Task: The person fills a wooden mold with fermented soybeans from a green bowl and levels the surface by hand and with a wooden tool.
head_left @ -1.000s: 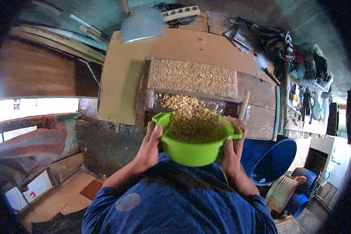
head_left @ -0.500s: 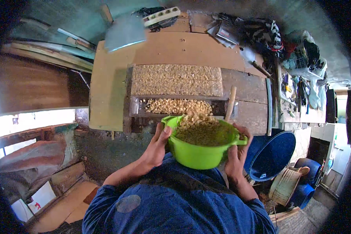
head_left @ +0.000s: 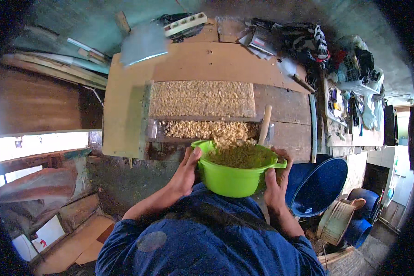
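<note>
Left grip (head_left: 186,171) and right grip (head_left: 278,178) hold a part-full, round lime-green plastic bowl (head_left: 229,181) at centre, pale pieces (head_left: 193,129) already lining most of a narrow plastic-lined trough (head_left: 154,129).

The bowl (head_left: 230,181) is green, the loose pieces (head_left: 193,129) tan, the shirt (head_left: 202,244) blue.

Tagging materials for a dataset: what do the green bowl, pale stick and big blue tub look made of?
Green bowl: probably plastic, smooth, slightly glossy; one even colour all over, soft sheen.
Pale stick: likely bare wood, matte; tan tone, though no grain shows clearly.
Blue tub: perhaps plastic, smooth; even colour with a faint sheen, but painted metal can't be ruled out.
</note>
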`<move>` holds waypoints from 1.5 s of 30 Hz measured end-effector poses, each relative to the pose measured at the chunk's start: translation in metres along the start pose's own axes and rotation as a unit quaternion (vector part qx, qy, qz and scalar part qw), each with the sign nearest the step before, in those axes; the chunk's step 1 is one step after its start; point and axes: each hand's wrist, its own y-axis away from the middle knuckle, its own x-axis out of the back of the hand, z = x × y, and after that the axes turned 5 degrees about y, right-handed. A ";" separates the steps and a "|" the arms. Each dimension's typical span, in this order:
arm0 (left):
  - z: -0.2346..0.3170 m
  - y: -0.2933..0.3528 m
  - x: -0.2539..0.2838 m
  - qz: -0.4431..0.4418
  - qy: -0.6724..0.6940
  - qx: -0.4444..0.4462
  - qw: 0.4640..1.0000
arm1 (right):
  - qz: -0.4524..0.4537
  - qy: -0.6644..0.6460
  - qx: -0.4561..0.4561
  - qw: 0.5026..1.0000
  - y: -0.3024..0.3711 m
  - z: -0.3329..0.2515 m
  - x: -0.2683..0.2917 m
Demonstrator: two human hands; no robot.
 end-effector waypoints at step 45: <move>-0.017 0.074 -0.021 -0.079 -0.042 -0.020 0.996 | 0.033 -0.201 -0.044 0.978 0.133 0.080 0.008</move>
